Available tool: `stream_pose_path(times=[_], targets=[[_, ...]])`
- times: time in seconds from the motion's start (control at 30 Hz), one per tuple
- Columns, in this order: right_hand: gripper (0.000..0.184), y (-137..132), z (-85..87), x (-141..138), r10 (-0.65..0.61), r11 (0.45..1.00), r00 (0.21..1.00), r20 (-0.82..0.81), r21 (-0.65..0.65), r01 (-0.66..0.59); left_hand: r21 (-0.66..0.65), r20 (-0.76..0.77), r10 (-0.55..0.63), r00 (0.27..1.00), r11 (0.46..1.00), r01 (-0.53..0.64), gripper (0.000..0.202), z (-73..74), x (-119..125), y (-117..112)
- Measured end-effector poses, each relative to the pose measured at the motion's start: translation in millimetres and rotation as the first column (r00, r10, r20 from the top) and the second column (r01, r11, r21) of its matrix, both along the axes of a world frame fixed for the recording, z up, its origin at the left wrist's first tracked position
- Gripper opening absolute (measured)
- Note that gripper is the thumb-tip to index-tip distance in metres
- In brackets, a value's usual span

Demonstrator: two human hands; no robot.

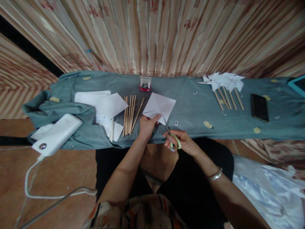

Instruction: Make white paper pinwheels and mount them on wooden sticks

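Observation:
My left hand [147, 125] pinches the near edge of a white square of paper [160, 106], holding it above the grey-green cloth [190, 105]. My right hand [182, 141] grips small scissors with light green handles [172, 137]; the blades point up at the paper's lower corner, touching it. Just left of the paper lies a row of several wooden sticks [130, 113].
A stack of white paper sheets [100, 103] lies left of the sticks. A white power bank [57, 133] with a cable sits at the cloth's left end. A small red box [145, 86] stands at the back. Finished paper pinwheels [222, 84] and a black phone [259, 107] lie right.

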State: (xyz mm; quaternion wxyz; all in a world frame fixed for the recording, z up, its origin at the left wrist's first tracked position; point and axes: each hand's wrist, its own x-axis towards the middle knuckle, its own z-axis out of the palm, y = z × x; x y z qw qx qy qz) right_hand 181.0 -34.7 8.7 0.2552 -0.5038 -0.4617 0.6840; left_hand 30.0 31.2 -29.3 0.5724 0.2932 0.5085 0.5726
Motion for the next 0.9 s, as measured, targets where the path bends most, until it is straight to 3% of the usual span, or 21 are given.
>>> stream_pose_path(times=[0.23, 0.9], targets=[[0.042, 0, -2.3, 0, -0.001, 1.000, 1.000, -0.014, 0.014, 0.001, 0.025, 0.013, -0.010, 1.000, 1.000, 0.009, 0.023, -3.0, 0, 0], [0.049, 2, -4.0, -1, 0.011, 1.000, 1.000, 0.014, -0.001, -0.011, -0.010, 0.064, -0.015, 0.998, 1.000, 0.016, 0.026, 7.9, 0, -1]])
